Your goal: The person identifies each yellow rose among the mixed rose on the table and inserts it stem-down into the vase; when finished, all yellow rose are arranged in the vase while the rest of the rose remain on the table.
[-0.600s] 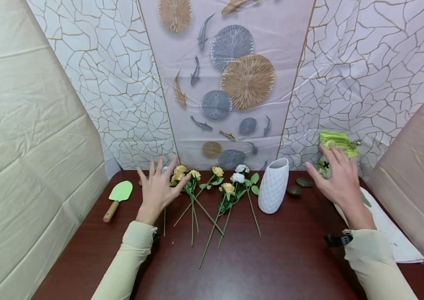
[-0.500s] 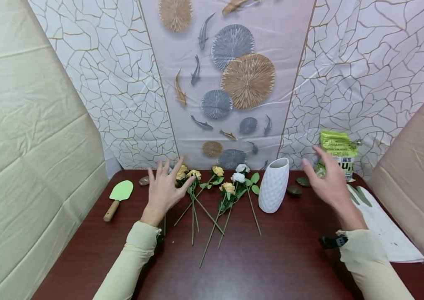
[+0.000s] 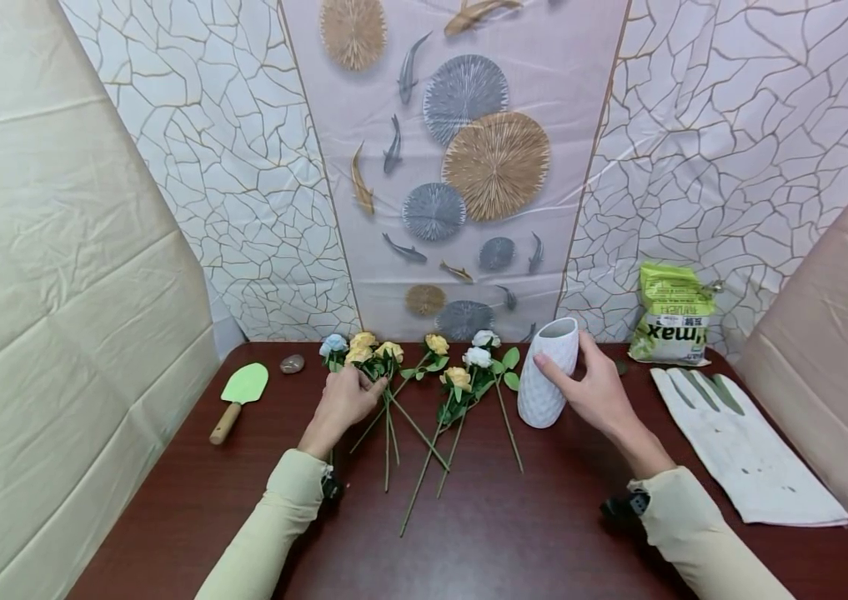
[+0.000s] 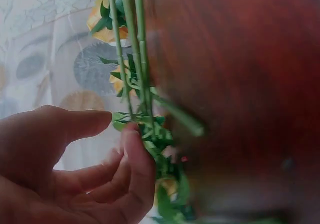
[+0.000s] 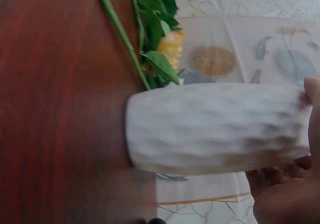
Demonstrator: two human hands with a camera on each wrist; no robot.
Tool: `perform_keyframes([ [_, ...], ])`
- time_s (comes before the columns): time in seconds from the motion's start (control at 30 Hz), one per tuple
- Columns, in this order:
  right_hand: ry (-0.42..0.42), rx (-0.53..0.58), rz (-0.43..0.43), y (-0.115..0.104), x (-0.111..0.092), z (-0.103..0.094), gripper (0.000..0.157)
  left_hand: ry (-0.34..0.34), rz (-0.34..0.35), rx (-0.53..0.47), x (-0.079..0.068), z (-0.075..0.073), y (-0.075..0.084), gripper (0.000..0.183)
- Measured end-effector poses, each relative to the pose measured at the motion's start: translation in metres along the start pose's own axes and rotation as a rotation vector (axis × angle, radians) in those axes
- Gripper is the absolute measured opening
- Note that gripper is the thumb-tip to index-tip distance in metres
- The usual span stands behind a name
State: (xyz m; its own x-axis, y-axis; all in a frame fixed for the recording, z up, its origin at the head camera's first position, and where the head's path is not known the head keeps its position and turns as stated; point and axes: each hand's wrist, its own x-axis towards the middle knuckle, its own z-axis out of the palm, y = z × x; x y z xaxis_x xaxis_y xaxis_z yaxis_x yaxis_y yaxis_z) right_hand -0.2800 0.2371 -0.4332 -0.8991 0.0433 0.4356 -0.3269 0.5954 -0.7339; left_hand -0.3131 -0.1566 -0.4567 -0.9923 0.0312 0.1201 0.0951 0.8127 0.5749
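Observation:
My right hand (image 3: 604, 396) holds the white textured vase (image 3: 546, 379) near its mouth, thumb on the near side and fingers behind. The vase stands upright on the table, and in the right wrist view its dimpled wall (image 5: 210, 126) spans the middle. My left hand (image 3: 344, 404) reaches in at the left bunch of artificial roses. In the left wrist view a fingertip lies right at the green stems (image 4: 142, 59), with a gap between thumb and forefinger. Yellow roses (image 3: 389, 351) and a blue rose (image 3: 333, 344) show beyond that hand.
More roses, including a white rose (image 3: 478, 357), lie left of the vase. A green trowel (image 3: 245, 383) and a small stone (image 3: 292, 363) are at the left. At the right are a green bag (image 3: 671, 317) and white gloves (image 3: 754, 458). A patterned cloth (image 3: 499, 250) hangs behind.
Both hands, earlier raised with spread fingers, have come down and inward. The right hand has taken hold of the vase; the left has reached the rose stems.

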Motion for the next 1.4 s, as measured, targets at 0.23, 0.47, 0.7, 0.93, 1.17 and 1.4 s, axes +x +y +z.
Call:
perform_keyframes([
  [0.23,0.024,0.042,-0.004,0.004,-0.003,0.003,0.052,-0.078,-0.102,-0.254,0.006,0.003,-0.009,0.040],
  [0.47,0.025,0.056,-0.018,0.009,-0.002,0.005,0.049,-0.114,-0.174,-0.414,0.010,0.006,-0.012,0.032],
  [0.7,0.037,0.055,-0.042,0.009,-0.001,0.007,0.049,-0.107,-0.200,-0.547,0.011,0.000,-0.014,0.028],
  [0.93,0.029,0.066,-0.031,0.007,-0.002,0.006,0.049,-0.055,-0.150,-0.642,0.013,-0.015,-0.007,0.034],
  [1.17,0.007,0.115,-0.028,0.007,-0.002,0.008,0.049,-0.037,-0.009,-0.769,0.009,-0.038,0.019,0.036],
  [1.4,-0.016,0.120,-0.032,-0.021,-0.010,-0.004,0.051,0.016,0.169,-0.928,0.004,-0.045,0.052,0.032],
])
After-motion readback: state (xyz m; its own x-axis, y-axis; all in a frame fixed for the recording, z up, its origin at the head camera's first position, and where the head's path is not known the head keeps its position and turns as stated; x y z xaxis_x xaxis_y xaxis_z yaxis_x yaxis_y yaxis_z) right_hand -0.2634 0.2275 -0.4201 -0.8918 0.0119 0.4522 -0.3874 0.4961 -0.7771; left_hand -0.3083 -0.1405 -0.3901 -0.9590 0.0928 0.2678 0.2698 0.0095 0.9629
